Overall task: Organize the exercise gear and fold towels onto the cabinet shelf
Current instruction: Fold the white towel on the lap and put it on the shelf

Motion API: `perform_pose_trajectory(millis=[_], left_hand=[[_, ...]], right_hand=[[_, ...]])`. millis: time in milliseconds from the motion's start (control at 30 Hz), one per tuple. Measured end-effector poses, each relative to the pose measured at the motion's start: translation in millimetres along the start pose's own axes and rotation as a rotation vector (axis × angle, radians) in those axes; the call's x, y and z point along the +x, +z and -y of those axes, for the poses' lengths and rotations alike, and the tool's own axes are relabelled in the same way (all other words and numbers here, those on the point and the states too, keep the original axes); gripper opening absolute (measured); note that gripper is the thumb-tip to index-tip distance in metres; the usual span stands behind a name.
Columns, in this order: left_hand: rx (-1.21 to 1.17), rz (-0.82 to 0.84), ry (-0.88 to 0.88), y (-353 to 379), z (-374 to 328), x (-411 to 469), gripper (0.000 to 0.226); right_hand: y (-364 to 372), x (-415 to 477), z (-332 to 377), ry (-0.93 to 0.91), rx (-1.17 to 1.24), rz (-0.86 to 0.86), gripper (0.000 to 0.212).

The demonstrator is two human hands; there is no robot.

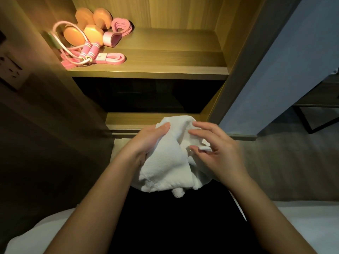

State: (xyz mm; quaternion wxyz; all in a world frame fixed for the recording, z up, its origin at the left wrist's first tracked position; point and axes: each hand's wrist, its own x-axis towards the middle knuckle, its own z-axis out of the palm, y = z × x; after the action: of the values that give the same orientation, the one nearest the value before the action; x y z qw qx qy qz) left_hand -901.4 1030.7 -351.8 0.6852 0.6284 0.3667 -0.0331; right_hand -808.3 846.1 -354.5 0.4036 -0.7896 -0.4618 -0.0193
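White towel (165, 162) low and near, centre of view, bunched in the air between both hands, in front of the cabinet and below its lit shelf. Loose folds hanging down, one small corner dangling lowest.

Left hand (146, 143) on the towel's left side: thumb laid flat across the top of the cloth, palm against it. Remaining fingers hidden under the fabric, so their curl cannot be told. Grip on the cloth plain enough.

Right hand (216, 149) on the towel's right side: fingers moderately spread and slightly bent, upper fingertips touching the cloth. Small white edge of the towel pinched between thumb and one finger.

Upper shelf (165, 57) far, warmly lit. Exercise gear clustered at its left end:
- two orange dumbbells (88, 26) lying side by side, farthest back
- pink jump rope (89, 50) in front of them, handles together, cord looped across the nearer dumbbell
- pink resistance bands (119, 27) bundled just right of the dumbbells, touching them
- flat pink band (111, 58) near the shelf's front edge, beside the rope handles

Lower shelf (128, 120) just beyond the hands, partly hidden by the towel. Wall socket (9, 65) on the far-left wall. Grey carpet (284, 162) at right. White bedding (311, 217) along the near edge.
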Motion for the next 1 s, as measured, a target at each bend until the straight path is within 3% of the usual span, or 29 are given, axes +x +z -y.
perform_pose_trajectory(millis=[167,267,433,567,700,833,933,1000], left_hand=[[-0.045,0.023,0.13,9,4,-1,0.026],[-0.061,0.01,0.14,8,2,1,0.022],[-0.057,-0.02,0.093,9,1,8,0.034],[-0.103,-0.062,0.086,9,2,15,0.025],[-0.163,-0.179,0.158,2,1,24,0.018],[-0.116,-0.296,0.209,0,-4,38,0.016],[-0.054,-0.353,0.213,1,-4,49,0.017],[-0.026,-0.357,0.209,3,-1,57,0.017]], right_hand=[[8,-2,-10,0.029,0.064,0.344,0.059],[11,-3,-14,0.016,0.08,0.396,0.069],[18,-1,-16,-0.133,0.061,0.382,0.026],[23,3,-17,-0.052,0.055,0.389,0.008],[16,10,-27,0.164,0.091,0.602,0.026],[18,10,-29,0.187,0.023,0.847,0.047],[19,11,-28,0.176,-0.017,0.864,0.053],[19,10,-27,0.147,-0.069,0.768,0.046]])
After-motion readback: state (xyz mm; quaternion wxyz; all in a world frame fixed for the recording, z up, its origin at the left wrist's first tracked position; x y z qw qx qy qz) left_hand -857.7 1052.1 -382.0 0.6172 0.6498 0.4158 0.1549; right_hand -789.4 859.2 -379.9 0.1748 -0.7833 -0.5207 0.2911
